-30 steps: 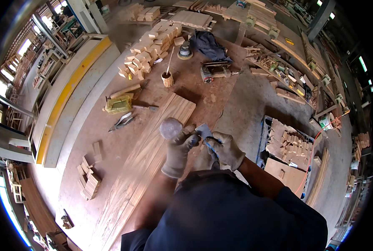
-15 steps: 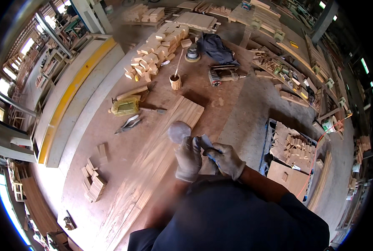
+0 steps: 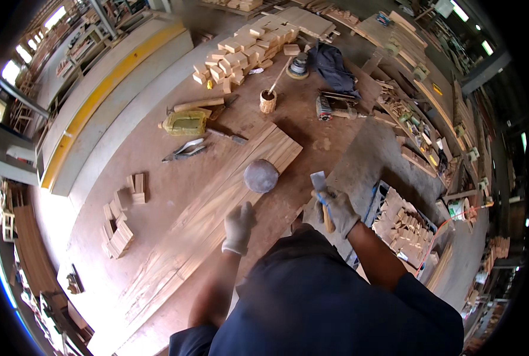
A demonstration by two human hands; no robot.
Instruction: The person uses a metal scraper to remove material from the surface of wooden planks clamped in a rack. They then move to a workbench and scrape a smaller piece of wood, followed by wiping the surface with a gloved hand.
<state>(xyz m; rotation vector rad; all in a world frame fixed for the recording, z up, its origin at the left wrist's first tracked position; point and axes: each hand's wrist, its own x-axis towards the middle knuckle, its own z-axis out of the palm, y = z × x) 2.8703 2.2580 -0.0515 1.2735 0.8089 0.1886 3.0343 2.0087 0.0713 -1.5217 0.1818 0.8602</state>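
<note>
A long wooden board (image 3: 217, 199) lies slantwise across the brown worktable, its far end toward the middle. On it rests a round grey disc-like thing (image 3: 261, 176), whose kind I cannot make out. My left hand (image 3: 239, 228), in a pale glove, hovers by the board's right edge just below the disc, fingers extended and holding nothing. To the right, off the board, my gloved right hand (image 3: 340, 209) grips a putty knife (image 3: 318, 181). Its flat grey blade points up and away from me, and a tan handle end shows below the fist.
Beyond the board stand a wooden pot (image 3: 268, 102) with a stick, a sander (image 3: 298, 66), a power tool (image 3: 330, 108) and a yellowish jug (image 3: 184, 123). Wood blocks (image 3: 241, 56) pile up behind; more small blocks (image 3: 119, 222) lie left. A crate of offcuts (image 3: 404, 222) sits right.
My hands, close together before, have parted: the left drew back down and left, the right moved right with the putty knife. The disc shows whole now. The whole view has shifted.
</note>
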